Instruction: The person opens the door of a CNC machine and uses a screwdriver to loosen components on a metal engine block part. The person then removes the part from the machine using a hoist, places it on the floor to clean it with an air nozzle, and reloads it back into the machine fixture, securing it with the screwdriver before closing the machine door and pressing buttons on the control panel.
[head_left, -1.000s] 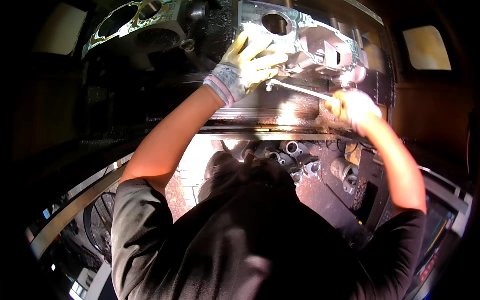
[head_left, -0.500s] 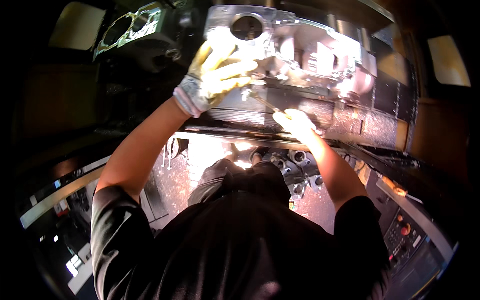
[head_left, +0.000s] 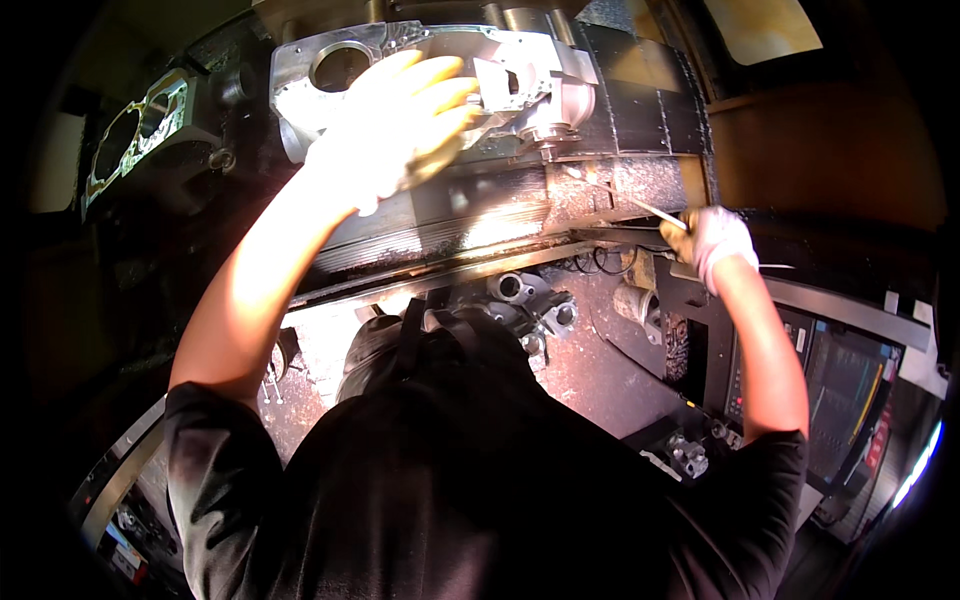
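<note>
A large machined metal casting [head_left: 515, 55] with a round bore stands on the machine bed at the top. My left hand [head_left: 400, 125], in a pale yellow glove, is stretched out in front of it, fingers extended and apart, holding nothing. Glare washes out that hand, so contact with the casting cannot be made out. On the right, my gloved right hand [head_left: 712, 242] is closed round a long thin rod-shaped tool [head_left: 640, 205]. The tool slants up and left, its far end below the casting's right end; its exact kind is unclear.
Another metal casting [head_left: 140, 130] with large openings sits at the far left. Ribbed metal covers [head_left: 370, 250] run below the bed, behind a long front rail [head_left: 480, 268]. Several metal parts [head_left: 535, 305] lie on the floor; a control panel [head_left: 845, 390] stands at the right.
My right hand has moved right with the tool, away from the casting's lower edge. My left hand now reaches farther along the casting. The whole view has turned rightward.
</note>
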